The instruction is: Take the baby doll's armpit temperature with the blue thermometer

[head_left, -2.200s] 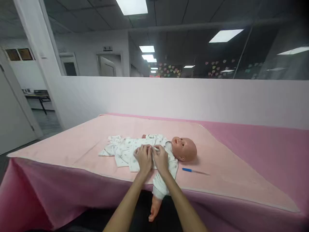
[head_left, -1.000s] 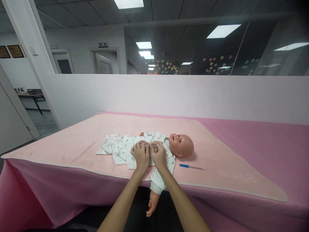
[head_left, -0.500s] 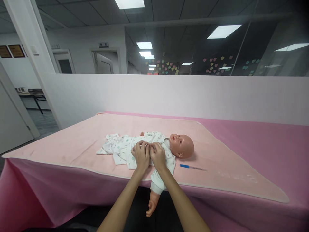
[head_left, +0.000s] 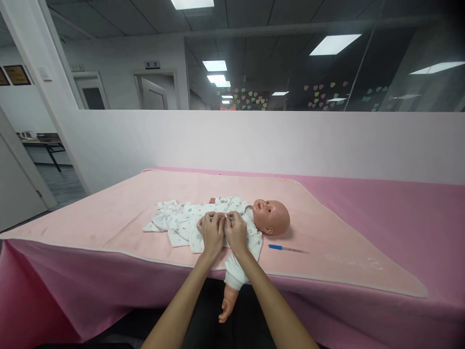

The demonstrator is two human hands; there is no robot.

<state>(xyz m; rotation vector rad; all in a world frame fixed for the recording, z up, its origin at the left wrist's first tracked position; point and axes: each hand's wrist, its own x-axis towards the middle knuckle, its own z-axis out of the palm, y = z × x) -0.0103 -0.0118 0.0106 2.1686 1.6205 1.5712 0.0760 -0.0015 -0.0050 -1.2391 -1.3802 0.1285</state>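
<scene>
A baby doll (head_left: 273, 217) lies on its back, head to the right, in a white printed baby outfit (head_left: 186, 224). My left hand (head_left: 212, 232) and my right hand (head_left: 236, 231) meet over the doll's chest, fingertips nearly touching. Both hands are closed in a pinch on the front of the outfit; the exact bit of cloth or fastener between the fingers is too small to make out. One doll arm (head_left: 228, 300) hangs over the table's near edge, below my wrists. The trouser legs of the outfit stretch out to the left.
A blue-capped thermometer-like stick (head_left: 288, 249) lies right of the doll. Beneath everything is a peach mat (head_left: 119, 213) on a pink tablecloth (head_left: 399, 213). Behind the table rises a white partition (head_left: 254, 143) with glass above. At far left is a door (head_left: 18, 179).
The view has shifted slightly, so everything sits a little further left and up. Both hands stay pinched on the doll's front, with hardly any finger movement.
</scene>
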